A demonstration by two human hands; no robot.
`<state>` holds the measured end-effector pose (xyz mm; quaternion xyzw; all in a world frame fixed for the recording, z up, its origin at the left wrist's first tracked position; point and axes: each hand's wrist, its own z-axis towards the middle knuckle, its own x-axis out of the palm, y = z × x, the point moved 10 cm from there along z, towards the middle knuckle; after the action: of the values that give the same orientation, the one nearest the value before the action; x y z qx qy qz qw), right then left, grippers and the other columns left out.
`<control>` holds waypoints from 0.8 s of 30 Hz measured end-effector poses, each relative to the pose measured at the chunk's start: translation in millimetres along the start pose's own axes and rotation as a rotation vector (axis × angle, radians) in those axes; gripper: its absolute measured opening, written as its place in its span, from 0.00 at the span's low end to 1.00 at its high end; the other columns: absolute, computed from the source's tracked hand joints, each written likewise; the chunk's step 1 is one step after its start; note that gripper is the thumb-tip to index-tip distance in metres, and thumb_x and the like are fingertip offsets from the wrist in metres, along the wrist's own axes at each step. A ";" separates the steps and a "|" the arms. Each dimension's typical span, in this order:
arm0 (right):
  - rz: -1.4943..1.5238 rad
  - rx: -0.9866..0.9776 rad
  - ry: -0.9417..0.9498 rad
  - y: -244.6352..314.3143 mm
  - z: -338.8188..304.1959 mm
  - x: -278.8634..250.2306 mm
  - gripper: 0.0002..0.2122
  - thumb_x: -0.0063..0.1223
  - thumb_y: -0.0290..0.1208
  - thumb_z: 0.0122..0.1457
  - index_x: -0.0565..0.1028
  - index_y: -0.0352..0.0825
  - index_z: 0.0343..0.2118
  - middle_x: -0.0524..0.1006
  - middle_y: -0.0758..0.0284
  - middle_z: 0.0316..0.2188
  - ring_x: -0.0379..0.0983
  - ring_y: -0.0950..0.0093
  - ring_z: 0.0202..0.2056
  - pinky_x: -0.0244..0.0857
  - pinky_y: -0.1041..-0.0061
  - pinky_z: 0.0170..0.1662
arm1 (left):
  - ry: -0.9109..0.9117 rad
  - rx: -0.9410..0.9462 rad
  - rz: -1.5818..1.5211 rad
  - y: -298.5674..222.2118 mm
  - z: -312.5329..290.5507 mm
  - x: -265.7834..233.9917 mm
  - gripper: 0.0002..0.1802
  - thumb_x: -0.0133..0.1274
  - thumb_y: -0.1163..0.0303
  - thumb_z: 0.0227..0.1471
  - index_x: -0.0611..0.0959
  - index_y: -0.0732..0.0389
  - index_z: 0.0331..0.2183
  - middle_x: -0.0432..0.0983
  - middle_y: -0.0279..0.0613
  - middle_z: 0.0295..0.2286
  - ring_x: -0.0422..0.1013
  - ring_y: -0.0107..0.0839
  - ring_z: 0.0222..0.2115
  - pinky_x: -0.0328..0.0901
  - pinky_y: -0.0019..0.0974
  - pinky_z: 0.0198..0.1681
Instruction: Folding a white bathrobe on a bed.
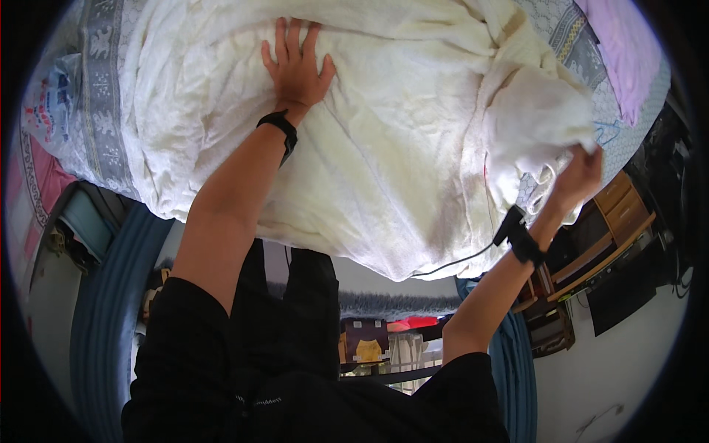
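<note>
Clear plastic bag (53, 103), at the left of the grey-patterned bedspread (107, 96). Left hand (301, 70), palm down, fingers spread, flat upon the cream cloth (391, 155). Said cloth: large, rumpled, lying on the bed beneath and between the hands; far edge out of view, so its long axis cannot be told. Right hand (580, 177), blurred, fingers seemingly closed on a bunched whitish fold (539, 111) at the cloth's right side, much the nearer hand to that side. Lilac cloth (624, 55), beyond it, far right.
</note>
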<state>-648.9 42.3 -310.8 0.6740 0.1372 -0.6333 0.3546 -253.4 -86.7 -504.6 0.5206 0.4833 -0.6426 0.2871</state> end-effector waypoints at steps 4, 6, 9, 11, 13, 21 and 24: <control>-0.078 -0.337 -0.591 35.0 -23.5 -112.2 0.11 0.59 0.27 0.49 0.74 0.25 0.31 0.77 0.64 0.25 0.72 0.78 0.25 0.67 0.78 0.29 | -0.050 -0.003 0.017 0.9 -0.1 -0.8 0.31 0.49 0.56 0.44 0.67 0.54 0.51 0.53 0.43 0.54 0.42 0.45 0.59 0.33 0.60 0.55; -0.035 -0.425 -0.681 47.7 -32.3 -137.7 0.11 0.59 0.29 0.50 0.74 0.25 0.31 0.77 0.63 0.26 0.73 0.76 0.27 0.69 0.77 0.31 | -0.053 -0.002 0.015 -0.4 0.0 1.5 0.31 0.49 0.56 0.44 0.67 0.54 0.51 0.53 0.43 0.54 0.42 0.45 0.59 0.34 0.60 0.55; 0.471 -0.336 -0.690 32.9 -37.2 -131.6 0.13 0.54 0.31 0.53 0.74 0.24 0.35 0.77 0.60 0.32 0.74 0.72 0.31 0.72 0.74 0.35 | -0.049 -0.007 0.027 -1.6 -0.8 3.9 0.31 0.49 0.56 0.43 0.67 0.54 0.50 0.53 0.43 0.54 0.42 0.45 0.59 0.34 0.60 0.55; 0.483 0.232 -0.530 -22.2 -43.8 -79.6 0.18 0.47 0.33 0.54 0.70 0.27 0.45 0.75 0.59 0.39 0.74 0.70 0.35 0.69 0.70 0.41 | -0.038 -0.018 0.078 10.8 -5.7 2.1 0.31 0.50 0.56 0.43 0.68 0.54 0.50 0.53 0.43 0.54 0.42 0.44 0.59 0.34 0.60 0.55; 0.756 0.650 -0.239 -124.6 -47.0 -25.6 0.14 0.45 0.32 0.56 0.70 0.28 0.41 0.72 0.59 0.38 0.71 0.67 0.36 0.67 0.68 0.43 | -0.034 -0.020 0.056 7.6 -3.4 1.9 0.30 0.50 0.56 0.42 0.68 0.53 0.50 0.53 0.42 0.54 0.42 0.44 0.59 0.34 0.60 0.55; -0.066 0.364 -0.048 -112.1 -32.2 -5.1 0.30 0.55 0.42 0.53 0.58 0.36 0.56 0.60 0.54 0.52 0.60 0.59 0.51 0.60 0.64 0.50 | -0.033 -0.014 0.030 7.1 -3.6 2.0 0.31 0.50 0.56 0.43 0.67 0.53 0.50 0.52 0.42 0.55 0.42 0.44 0.59 0.34 0.60 0.55; -0.060 0.257 -0.084 -112.7 15.7 2.8 0.29 0.54 0.42 0.53 0.59 0.37 0.56 0.61 0.52 0.52 0.61 0.58 0.51 0.60 0.62 0.51 | -0.028 -0.018 0.035 4.4 -3.3 2.2 0.31 0.49 0.56 0.44 0.67 0.53 0.51 0.52 0.42 0.55 0.42 0.44 0.59 0.34 0.60 0.56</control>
<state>-731.8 111.5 -346.9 0.6825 0.0602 -0.6835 0.2519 -248.9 -85.0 -508.1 0.5174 0.4758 -0.6402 0.3099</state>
